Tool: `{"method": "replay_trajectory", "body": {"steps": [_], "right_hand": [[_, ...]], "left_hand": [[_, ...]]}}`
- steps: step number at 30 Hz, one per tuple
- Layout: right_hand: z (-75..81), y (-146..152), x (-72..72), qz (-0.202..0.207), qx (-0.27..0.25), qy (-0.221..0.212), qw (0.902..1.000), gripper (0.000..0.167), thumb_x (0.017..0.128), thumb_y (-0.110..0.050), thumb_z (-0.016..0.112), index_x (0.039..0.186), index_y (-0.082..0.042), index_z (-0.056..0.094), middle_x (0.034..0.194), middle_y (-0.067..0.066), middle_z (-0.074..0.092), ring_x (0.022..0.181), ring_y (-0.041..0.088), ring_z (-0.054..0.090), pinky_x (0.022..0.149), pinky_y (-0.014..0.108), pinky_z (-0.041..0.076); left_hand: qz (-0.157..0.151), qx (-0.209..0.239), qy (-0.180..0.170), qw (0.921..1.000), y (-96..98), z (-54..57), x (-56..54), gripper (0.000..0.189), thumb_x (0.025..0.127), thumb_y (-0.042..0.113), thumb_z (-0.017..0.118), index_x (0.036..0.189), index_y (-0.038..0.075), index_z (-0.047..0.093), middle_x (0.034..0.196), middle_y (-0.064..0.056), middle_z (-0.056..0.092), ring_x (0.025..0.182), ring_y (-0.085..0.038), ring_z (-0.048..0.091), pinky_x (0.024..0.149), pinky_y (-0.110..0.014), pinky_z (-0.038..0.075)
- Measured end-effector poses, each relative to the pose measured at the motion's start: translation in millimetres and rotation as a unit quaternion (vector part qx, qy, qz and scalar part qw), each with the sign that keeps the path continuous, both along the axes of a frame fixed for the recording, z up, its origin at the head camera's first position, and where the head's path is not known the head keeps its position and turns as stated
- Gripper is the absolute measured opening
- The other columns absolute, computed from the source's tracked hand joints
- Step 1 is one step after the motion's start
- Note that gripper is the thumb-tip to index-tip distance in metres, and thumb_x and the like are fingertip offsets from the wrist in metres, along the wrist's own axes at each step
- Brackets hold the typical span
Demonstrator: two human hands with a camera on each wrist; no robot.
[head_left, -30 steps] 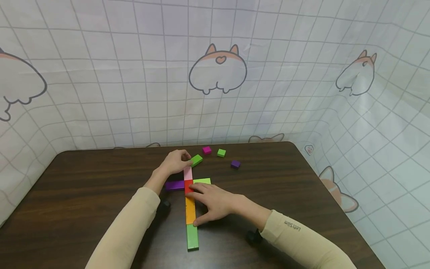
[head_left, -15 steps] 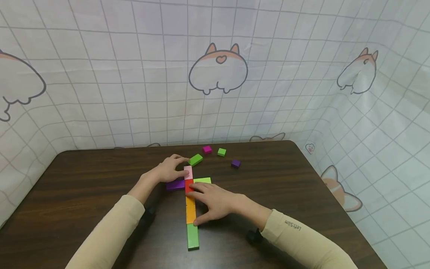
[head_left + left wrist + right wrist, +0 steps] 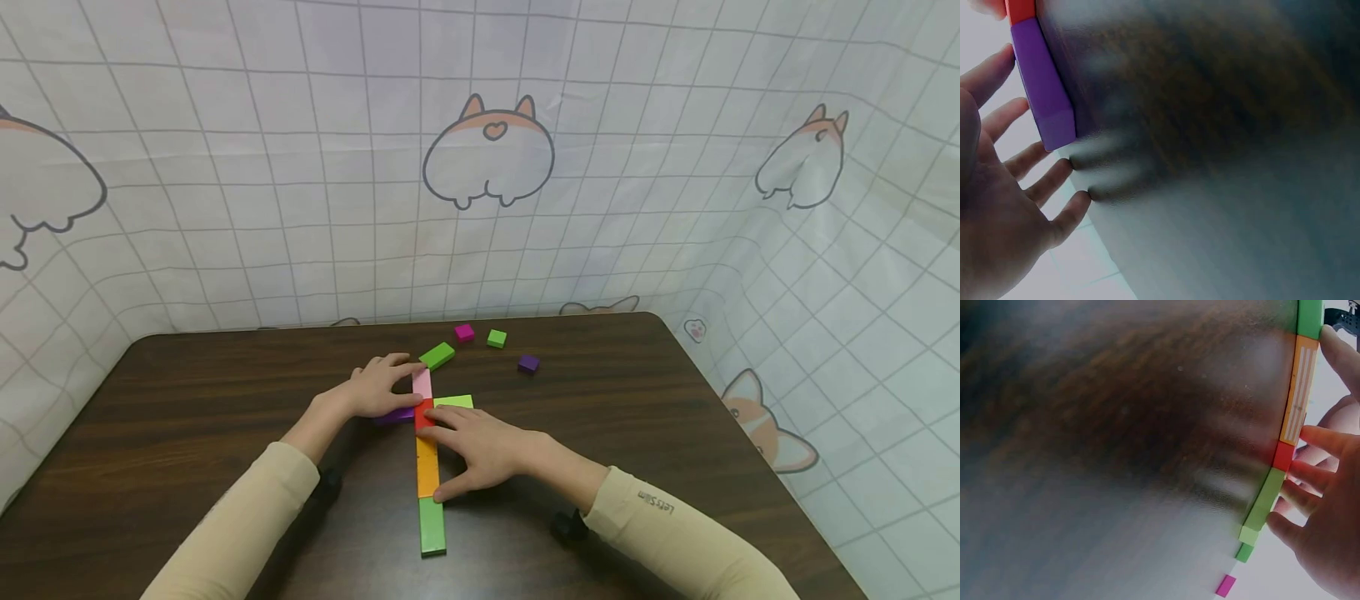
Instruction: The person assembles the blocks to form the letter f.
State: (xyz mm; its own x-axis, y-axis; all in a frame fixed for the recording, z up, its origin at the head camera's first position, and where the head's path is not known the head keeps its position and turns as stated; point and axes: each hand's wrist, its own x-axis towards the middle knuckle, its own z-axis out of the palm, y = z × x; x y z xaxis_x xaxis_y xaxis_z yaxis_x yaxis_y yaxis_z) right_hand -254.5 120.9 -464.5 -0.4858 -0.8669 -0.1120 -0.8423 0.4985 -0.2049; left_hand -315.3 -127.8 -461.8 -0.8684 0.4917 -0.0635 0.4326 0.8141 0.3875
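A row of flat coloured blocks runs away from me: a green block [image 3: 432,527], an orange block [image 3: 427,467], a red block [image 3: 423,414] and a pink block [image 3: 422,382]. On either side of the red one lie a purple block [image 3: 1044,87] and a yellow-green block [image 3: 454,401]. My left hand [image 3: 372,392] spreads over the purple block, with its thumb by the red-pink joint and its fingertips near the pink block. Fingers splayed, my right hand [image 3: 486,450] rests along the row's right side, thumb at the orange-green joint, other fingertips at the red and yellow-green blocks.
Beyond the row's far end a bright green block [image 3: 437,356] lies at a slant. A magenta block [image 3: 464,333], a small green block [image 3: 497,338] and a dark purple block [image 3: 528,364] are scattered near the back edge of the dark wooden table [image 3: 225,400].
My left hand has drawn back from the bright green block toward me, and its fingers have spread beside the pink and purple blocks. The right hand stays in place.
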Motion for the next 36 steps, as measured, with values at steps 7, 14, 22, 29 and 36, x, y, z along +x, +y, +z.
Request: {"method": "replay_trajectory", "body": {"steps": [7, 14, 22, 29, 36], "right_hand": [[2.2, 1, 0.5, 0.003, 0.002, -0.003, 1.0000, 0.089, 0.093, -0.069, 0.060, 0.161, -0.017, 0.035, 0.166, 0.010, 0.026, 0.152, 0.027, 0.024, 0.119, 0.052, 0.025], [6.6, -1, 2.1, -0.010, 0.007, -0.020, 0.9997, 0.081, 0.096, -0.068, 0.055, 0.159, -0.019, 0.040, 0.165, 0.007, 0.029, 0.150, 0.024, 0.028, 0.119, 0.050, 0.026], [8.7, -2, 4.9, -0.014, 0.008, -0.015, 0.9998, 0.073, 0.099, -0.064, 0.053, 0.157, -0.020, 0.044, 0.164, 0.005, 0.032, 0.149, 0.023, 0.030, 0.118, 0.050, 0.029], [18.0, 0, -0.9, -0.027, -0.030, -0.021, 0.9990, 0.064, 0.101, -0.058, 0.055, 0.150, -0.017, 0.052, 0.159, 0.008, 0.039, 0.144, 0.023, 0.038, 0.116, 0.045, 0.035], [37.1, 11, -24.0, -0.069, -0.092, -0.028, 0.9930, 0.057, 0.102, -0.046, 0.061, 0.147, -0.010, 0.056, 0.152, 0.010, 0.050, 0.139, 0.025, 0.046, 0.113, 0.042, 0.039]], "left_hand": [[0.003, 0.000, 0.002, 1.0000, 0.1, -2.2, 2.2, 0.066, 0.099, 0.044, 0.064, 0.154, 0.012, 0.048, 0.159, -0.025, 0.035, 0.141, -0.052, 0.032, 0.105, -0.078, 0.024], [0.002, 0.003, 0.005, 1.0000, 0.8, -1.5, 6.5, 0.066, 0.099, 0.045, 0.063, 0.154, 0.010, 0.049, 0.158, -0.025, 0.037, 0.141, -0.052, 0.032, 0.105, -0.078, 0.024], [-0.001, 0.002, -0.003, 1.0000, 1.9, -3.7, 8.3, 0.066, 0.101, 0.046, 0.060, 0.155, 0.011, 0.046, 0.158, -0.026, 0.036, 0.143, -0.051, 0.031, 0.106, -0.078, 0.023], [-0.001, 0.002, -0.020, 0.9998, 1.3, -4.0, 8.6, 0.067, 0.101, 0.046, 0.059, 0.157, 0.013, 0.044, 0.160, -0.025, 0.034, 0.146, -0.048, 0.029, 0.106, -0.078, 0.021], [0.001, -0.003, -0.023, 0.9997, 1.4, -0.4, 10.2, 0.068, 0.100, 0.046, 0.061, 0.158, 0.014, 0.043, 0.160, -0.025, 0.034, 0.146, -0.047, 0.031, 0.107, -0.076, 0.025]]}}
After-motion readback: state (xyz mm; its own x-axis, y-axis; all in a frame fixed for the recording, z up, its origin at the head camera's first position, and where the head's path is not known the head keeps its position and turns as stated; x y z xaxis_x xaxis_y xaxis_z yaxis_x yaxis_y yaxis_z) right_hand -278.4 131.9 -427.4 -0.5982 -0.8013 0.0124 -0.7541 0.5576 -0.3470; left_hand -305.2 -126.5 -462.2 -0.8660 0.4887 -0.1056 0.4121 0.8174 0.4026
